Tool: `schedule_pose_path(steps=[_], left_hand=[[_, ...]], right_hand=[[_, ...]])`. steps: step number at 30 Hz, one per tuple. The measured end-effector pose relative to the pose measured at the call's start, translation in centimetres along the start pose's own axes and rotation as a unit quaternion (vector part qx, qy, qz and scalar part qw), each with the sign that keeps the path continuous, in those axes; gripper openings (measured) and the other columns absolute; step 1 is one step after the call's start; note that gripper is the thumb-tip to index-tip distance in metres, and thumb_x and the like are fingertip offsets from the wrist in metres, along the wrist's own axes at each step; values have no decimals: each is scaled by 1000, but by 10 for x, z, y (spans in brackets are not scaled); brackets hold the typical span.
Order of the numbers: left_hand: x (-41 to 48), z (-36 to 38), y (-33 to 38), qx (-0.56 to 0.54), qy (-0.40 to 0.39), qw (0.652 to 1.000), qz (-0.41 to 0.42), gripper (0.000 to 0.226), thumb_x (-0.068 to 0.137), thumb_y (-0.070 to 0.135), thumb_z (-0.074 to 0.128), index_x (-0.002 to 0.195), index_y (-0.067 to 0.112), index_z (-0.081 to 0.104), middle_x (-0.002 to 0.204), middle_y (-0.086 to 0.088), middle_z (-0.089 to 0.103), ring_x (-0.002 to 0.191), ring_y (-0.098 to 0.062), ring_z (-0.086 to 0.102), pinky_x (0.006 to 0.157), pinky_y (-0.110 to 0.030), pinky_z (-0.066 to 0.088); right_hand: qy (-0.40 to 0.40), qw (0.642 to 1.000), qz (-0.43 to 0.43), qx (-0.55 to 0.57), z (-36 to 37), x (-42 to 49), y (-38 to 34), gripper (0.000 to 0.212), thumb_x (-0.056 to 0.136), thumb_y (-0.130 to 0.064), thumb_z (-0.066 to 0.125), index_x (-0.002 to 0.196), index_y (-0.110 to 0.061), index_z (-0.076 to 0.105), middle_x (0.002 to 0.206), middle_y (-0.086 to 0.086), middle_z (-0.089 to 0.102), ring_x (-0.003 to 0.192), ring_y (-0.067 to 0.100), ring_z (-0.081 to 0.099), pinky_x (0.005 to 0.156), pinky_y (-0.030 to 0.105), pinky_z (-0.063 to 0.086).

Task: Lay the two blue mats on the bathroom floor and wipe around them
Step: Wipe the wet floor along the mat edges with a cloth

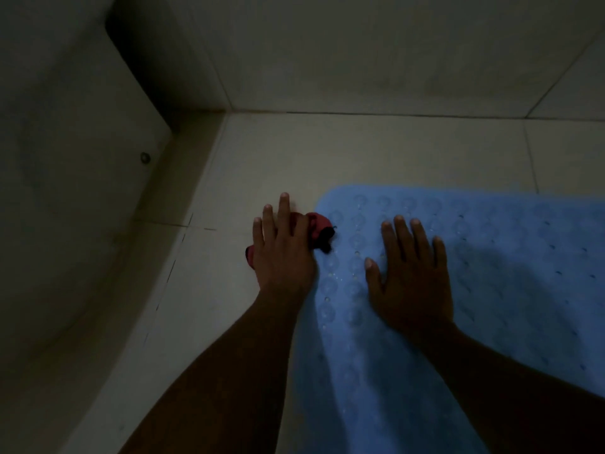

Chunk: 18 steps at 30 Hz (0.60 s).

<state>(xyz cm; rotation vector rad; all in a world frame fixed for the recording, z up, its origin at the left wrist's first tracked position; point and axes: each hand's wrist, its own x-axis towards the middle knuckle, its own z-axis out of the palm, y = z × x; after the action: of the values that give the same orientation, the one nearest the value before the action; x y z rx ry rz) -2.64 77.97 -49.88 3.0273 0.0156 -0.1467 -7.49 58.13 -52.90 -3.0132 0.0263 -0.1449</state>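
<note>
One blue mat (491, 290), right hand (411, 280) flat on it, fingers spread. The left hand (283, 250), fingers straight, presses a red cloth (319, 224) at its edge.

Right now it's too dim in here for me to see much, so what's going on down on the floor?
A person's left hand presses a red cloth flat against the tiled floor, right at the rounded corner of a blue mat, apparently wiping beside it. The right hand rests flat on the mat, fingers spread. That mat is already laid out on the floor; only one mat is in view.
</note>
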Motion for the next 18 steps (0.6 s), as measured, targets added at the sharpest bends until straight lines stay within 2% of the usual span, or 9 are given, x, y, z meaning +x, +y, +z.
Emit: schedule_pose_path(steps=[1,2,3,5,9,14,16,17,18], left_hand=[[0,-2,6,6,28,999,-15,45,98,29,54,142,25,46,164,-12,24,145,-40,28,115,-48,23],[1,-3,12,6,47,998,-33,41,92,25,62,132,23,54,151,-12,40,129,-39,42,99,-46,33],[4,-5,17,6,54,998,-44,39,87,20,66,126,21,59,137,-12,50,114,-36,49,84,-42,33],[16,-10,24,0,66,996,-55,37,86,14,65,123,18,62,122,-12,55,103,-34,53,74,-38,27],[50,-13,34,-44,51,995,-79,41,94,11,52,134,18,54,127,-12,52,114,-32,47,82,-38,28],[87,-5,41,-111,43,993,-8,45,88,15,58,132,23,57,121,-9,55,115,-31,50,97,-38,38],[87,-3,42,-215,35,976,22,49,93,23,45,141,27,53,136,-9,53,131,-31,47,110,-42,42],[79,-1,44,-257,32,965,37,55,97,20,42,151,28,45,153,-9,44,145,-31,36,120,-42,36],[64,2,47,-267,35,962,49,63,99,12,42,159,26,33,166,-7,28,156,-29,20,123,-36,28]], right_hand=[[-3,1000,0,2,-1,0,0,72,99,-54,31,159,-15,28,166,10,25,156,30,15,123,55,15],[-7,1000,0,4,-1,1,1,72,99,-55,31,159,-16,27,167,10,24,156,29,14,124,55,14],[-12,1000,2,7,-2,2,1,72,99,-55,31,160,-16,27,167,10,23,156,29,13,124,55,14],[-18,1000,3,13,-3,3,0,72,99,-55,31,160,-17,26,167,10,22,157,29,11,124,55,13],[-11,1000,4,22,-2,3,2,72,98,-53,36,159,-15,29,167,10,23,157,29,12,124,56,13],[-25,1000,-1,5,-1,3,3,74,99,-54,35,161,-15,23,169,10,17,157,29,7,124,56,11],[-32,999,-2,3,-1,3,2,74,99,-54,35,161,-15,21,169,10,15,157,29,6,124,56,11],[-31,1000,0,5,-2,3,3,74,99,-54,35,161,-15,22,169,10,16,157,29,7,124,56,11],[-29,1000,1,4,-2,3,3,74,99,-53,36,160,-14,24,169,11,17,157,30,9,124,57,11]])
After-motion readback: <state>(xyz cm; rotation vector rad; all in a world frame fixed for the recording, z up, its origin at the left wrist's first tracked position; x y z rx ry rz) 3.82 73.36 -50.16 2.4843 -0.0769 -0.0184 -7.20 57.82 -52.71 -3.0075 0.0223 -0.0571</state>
